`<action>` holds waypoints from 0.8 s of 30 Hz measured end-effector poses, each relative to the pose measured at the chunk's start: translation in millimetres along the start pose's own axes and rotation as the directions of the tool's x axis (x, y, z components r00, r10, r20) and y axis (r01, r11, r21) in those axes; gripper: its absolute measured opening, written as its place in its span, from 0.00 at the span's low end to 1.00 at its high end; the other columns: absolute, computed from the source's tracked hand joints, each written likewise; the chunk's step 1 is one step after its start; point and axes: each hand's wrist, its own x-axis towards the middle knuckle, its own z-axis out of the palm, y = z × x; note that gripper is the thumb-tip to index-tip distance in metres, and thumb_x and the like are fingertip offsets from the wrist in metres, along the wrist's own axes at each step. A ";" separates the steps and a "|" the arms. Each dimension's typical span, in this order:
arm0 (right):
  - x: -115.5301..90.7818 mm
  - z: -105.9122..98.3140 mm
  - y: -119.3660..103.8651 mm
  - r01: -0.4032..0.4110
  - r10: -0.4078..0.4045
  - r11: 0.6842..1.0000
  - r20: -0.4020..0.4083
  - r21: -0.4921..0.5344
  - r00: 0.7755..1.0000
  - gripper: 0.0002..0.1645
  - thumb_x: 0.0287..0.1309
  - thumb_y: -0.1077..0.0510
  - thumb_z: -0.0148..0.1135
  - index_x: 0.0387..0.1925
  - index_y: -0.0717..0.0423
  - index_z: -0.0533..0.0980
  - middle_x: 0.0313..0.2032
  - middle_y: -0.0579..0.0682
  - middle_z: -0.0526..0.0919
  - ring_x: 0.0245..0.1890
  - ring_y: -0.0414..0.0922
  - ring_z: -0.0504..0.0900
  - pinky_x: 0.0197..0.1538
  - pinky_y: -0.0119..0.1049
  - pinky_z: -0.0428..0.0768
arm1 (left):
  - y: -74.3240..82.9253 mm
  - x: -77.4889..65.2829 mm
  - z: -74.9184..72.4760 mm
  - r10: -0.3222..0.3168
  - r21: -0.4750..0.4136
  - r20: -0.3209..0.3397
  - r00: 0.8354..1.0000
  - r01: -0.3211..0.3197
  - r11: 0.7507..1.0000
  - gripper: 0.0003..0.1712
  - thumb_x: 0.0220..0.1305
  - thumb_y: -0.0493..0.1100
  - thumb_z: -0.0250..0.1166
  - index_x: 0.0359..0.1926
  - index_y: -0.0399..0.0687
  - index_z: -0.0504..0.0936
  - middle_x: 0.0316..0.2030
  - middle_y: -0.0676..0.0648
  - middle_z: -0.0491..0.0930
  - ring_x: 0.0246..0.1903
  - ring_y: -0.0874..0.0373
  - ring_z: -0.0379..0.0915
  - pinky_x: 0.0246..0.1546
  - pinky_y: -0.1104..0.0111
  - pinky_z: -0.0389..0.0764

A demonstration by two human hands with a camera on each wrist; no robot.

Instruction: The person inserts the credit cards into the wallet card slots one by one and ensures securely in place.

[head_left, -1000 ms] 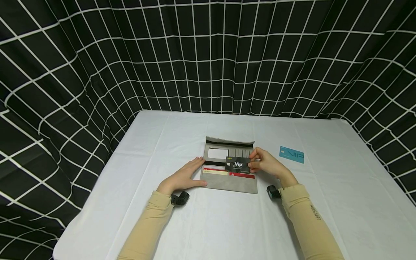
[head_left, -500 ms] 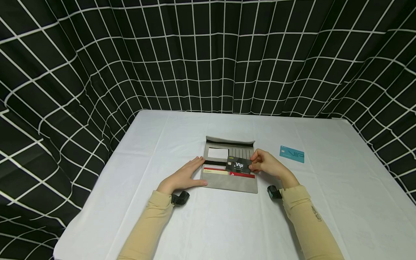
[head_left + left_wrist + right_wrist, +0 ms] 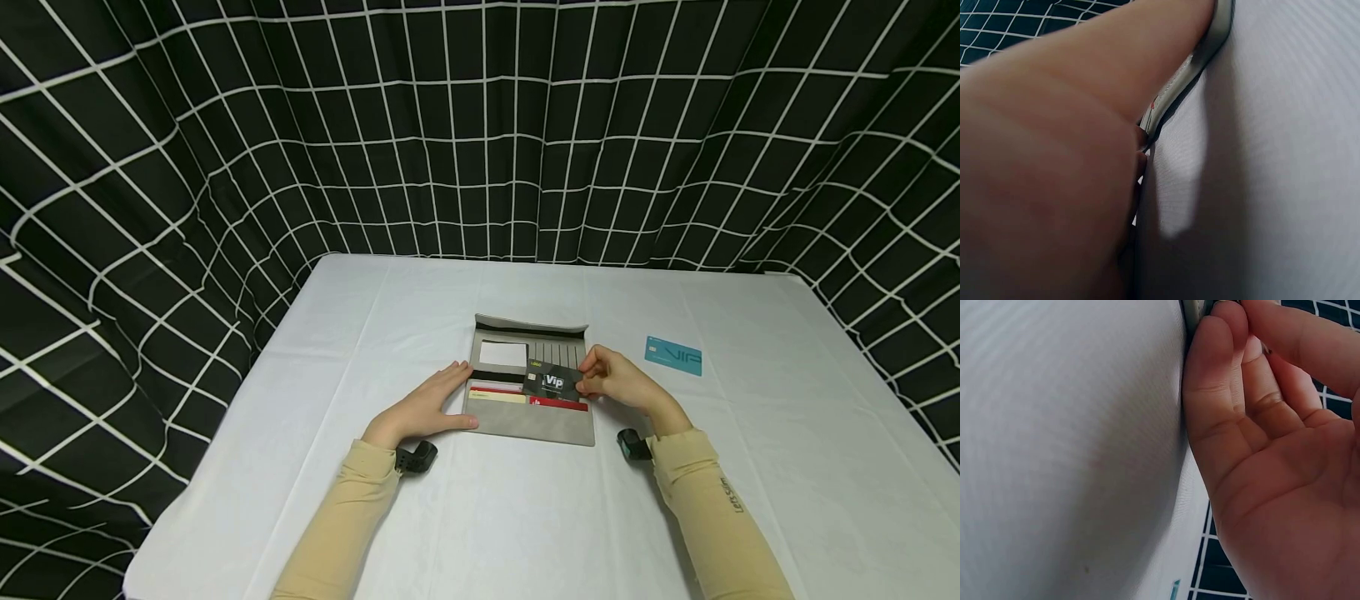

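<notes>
Near edge of the white surface (image 3: 480, 533) out of frame; both forearms cut off there too. Left wrist view mostly blurred palm, that hand's fingertips hard to make out; right wrist view has its pinch at the top edge, most of the card out of sight. Right fingers cover the right end of the black card (image 3: 551, 383); whether its lower edge sits inside a pocket, cannot tell.

Wallet (image 3: 525, 425) grey, unfolded, lying between the left and right edges of the surface, well in from both. Far flap curls up; dark band across the fold; row of slots at upper right, white panel (image 3: 503, 354) at upper left. Cream card (image 3: 498, 397) and red card (image 3: 558, 404) show above the near pocket. Black card lies tilted across the fold, toward the wallet's right edge.

Right hand (image 3: 622, 383) pinches the black card's right end, thumb against fingers. Left hand (image 3: 426, 408) grasps nothing: fingers extended at the wallet's left edge, thumb near its lower left corner.

Lettering: "Vip" in white on the black card, small yellow "LOGO" in its corner; "VIP" on the blue card (image 3: 673, 357), right of the wallet. Dark print on the right sleeve (image 3: 712, 508), too small to read surely.
</notes>
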 end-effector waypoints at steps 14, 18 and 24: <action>-1.9 -4.6 5.0 0.011 -0.011 1.000 0.014 0.004 1.000 0.12 0.54 0.75 0.52 0.41 0.73 0.63 0.31 0.64 0.75 0.32 0.53 0.78 0.35 0.40 0.78 | 0.0 0.1 0.5 0.001 0.003 0.000 1.000 -0.001 1.000 0.52 0.55 0.65 0.62 0.71 0.43 0.51 0.70 0.44 0.46 0.69 0.52 0.36 0.66 0.60 0.43; -1.7 -4.8 7.2 0.012 -0.012 1.000 0.010 -0.013 1.000 0.12 0.53 0.76 0.52 0.40 0.73 0.64 0.31 0.64 0.75 0.32 0.52 0.77 0.35 0.40 0.77 | 0.5 -0.2 0.6 0.000 0.004 0.002 1.000 0.000 1.000 0.52 0.55 0.65 0.62 0.71 0.43 0.51 0.70 0.44 0.46 0.69 0.52 0.36 0.66 0.60 0.43; -4.0 -4.2 4.2 0.019 -0.019 0.999 -0.004 -0.045 1.000 0.12 0.52 0.75 0.53 0.40 0.71 0.65 0.31 0.61 0.74 0.31 0.49 0.76 0.34 0.37 0.75 | -0.4 0.4 1.1 -0.007 0.014 0.006 1.000 0.007 1.000 0.53 0.55 0.66 0.61 0.71 0.44 0.50 0.71 0.46 0.45 0.69 0.53 0.36 0.66 0.61 0.42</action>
